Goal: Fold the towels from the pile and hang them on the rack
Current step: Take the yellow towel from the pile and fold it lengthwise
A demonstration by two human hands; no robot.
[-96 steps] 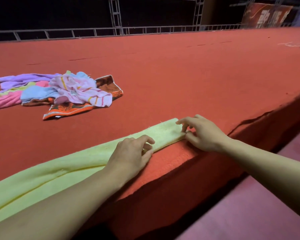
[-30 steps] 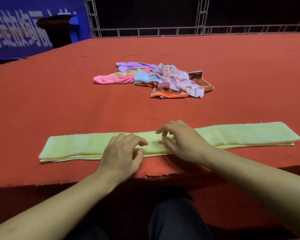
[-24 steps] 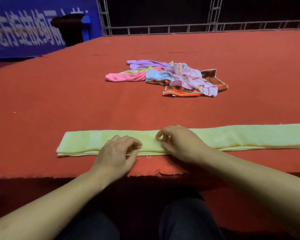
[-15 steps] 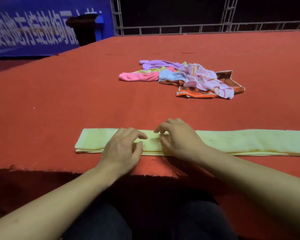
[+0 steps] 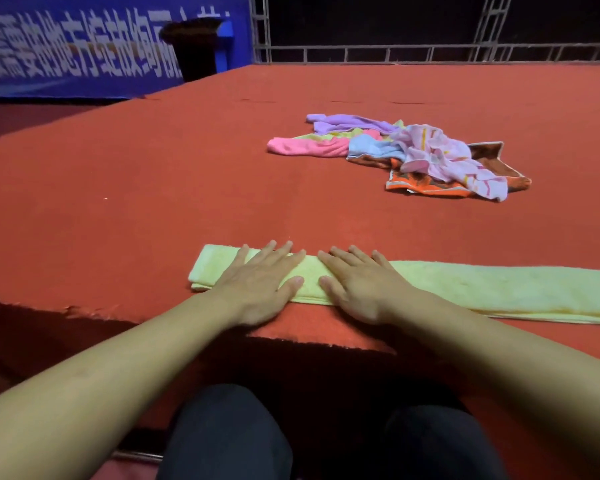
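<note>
Left hand (image 5: 257, 282) and right hand (image 5: 357, 284), both flat with fingers straight, press the yellow towel (image 5: 465, 289) folded into a long strip at the near bench (image 5: 118, 202) edge; soft, light and limp, it is best pinched at its ends.

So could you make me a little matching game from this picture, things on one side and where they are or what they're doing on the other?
Things:
1. left hand
2. yellow towel
3. towel pile
4. blue banner

States or places:
A. heaped, farther back on the red surface
B. folded into a long strip near the front edge
C. flat, pressing the strip's left end
D. background, upper left

Pairs: 1-C, 2-B, 3-A, 4-D
</note>
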